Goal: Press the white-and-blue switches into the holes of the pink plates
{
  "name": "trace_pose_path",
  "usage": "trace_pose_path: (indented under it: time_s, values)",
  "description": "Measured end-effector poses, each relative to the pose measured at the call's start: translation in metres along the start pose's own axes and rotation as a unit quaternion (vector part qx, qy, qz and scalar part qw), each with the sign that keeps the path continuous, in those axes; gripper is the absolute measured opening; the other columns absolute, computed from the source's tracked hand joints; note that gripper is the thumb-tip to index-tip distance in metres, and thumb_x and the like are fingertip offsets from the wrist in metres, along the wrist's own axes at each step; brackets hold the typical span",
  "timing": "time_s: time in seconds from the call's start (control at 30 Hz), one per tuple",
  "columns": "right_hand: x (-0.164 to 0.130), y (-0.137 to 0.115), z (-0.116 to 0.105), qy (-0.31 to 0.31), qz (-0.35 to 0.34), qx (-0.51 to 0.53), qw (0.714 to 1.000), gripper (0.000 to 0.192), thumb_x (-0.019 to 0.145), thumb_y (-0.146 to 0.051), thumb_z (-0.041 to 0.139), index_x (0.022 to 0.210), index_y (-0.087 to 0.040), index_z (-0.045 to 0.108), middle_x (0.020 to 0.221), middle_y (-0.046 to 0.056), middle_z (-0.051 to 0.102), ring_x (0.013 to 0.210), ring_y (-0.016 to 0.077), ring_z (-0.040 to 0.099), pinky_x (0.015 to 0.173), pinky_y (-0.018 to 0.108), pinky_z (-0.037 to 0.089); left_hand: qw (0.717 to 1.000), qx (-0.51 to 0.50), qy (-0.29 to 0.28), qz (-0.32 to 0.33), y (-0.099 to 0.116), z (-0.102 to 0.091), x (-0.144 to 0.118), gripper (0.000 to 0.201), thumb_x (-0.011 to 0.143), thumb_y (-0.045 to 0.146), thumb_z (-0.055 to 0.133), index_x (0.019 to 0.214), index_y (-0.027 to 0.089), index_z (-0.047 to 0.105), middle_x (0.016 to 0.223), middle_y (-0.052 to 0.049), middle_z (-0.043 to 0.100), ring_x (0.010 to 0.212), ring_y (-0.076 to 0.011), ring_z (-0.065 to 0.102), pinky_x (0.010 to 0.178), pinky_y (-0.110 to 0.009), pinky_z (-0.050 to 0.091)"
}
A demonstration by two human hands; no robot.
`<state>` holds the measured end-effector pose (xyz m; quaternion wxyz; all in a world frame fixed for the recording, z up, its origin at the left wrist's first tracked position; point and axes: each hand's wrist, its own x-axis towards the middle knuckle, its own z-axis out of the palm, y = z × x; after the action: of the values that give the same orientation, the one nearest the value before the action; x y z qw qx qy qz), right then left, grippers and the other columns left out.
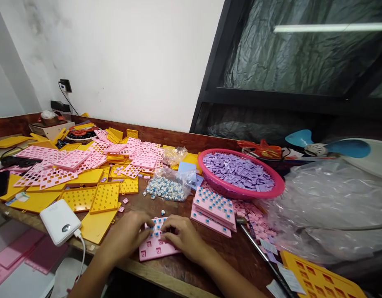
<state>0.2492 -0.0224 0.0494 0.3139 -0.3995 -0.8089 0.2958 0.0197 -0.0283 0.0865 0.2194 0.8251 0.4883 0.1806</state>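
A pink plastic plate (152,251) with square sockets lies near the table's front edge. Small blue-and-white key switches (157,228) fill sockets in its far part, while nearer sockets show bare. Over the plate's left side, my left hand (133,229) has thumb and forefinger curled together at the switches. My right hand (185,236) bends its fingers over the right side in a similar pinch. Whatever sits between the fingertips is too small to make out. One loose switch (163,212) lies just beyond the plate. Farther back, a clear bag (167,188) spills many more switches.
Stacked pink plates with switches (213,207) stand at the right, before a pink basket (206,182) of purple pieces. Yellow cases (105,198) and pink frames (73,159) crowd the left. A white power bank (60,221) with a cable and a metal-shafted tool (255,244) lie nearby.
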Motion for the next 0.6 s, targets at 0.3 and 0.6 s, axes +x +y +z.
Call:
trace_pose_path:
  time_s: [0.3,0.6]
  values:
    - [-0.001,0.002,0.002,-0.042,-0.033,-0.039,0.998,0.021,0.089,-0.006,0.064,0.096,-0.023,0.075,0.096,0.003,0.076,0.09,0.0187,0.069,0.084,0.028,0.052,0.999,-0.016,-0.016,-0.044,0.001,0.031,-0.027,0.024,0.095,0.02,0.056,0.09,0.029,0.077,0.099,-0.003,0.072,0.095,-0.0197,0.066,0.083,-0.029,0.045]
    - [-0.001,-0.003,0.0,-0.068,-0.094,-0.183,0.976,0.026,0.098,-0.011,0.051,0.112,-0.02,0.07,0.099,0.009,0.075,0.091,0.0228,0.068,0.082,0.033,0.052,0.997,0.041,-0.009,-0.067,0.0,0.043,-0.032,0.026,0.099,0.023,0.05,0.091,0.027,0.075,0.096,-0.006,0.071,0.089,-0.0228,0.067,0.076,-0.032,0.046]
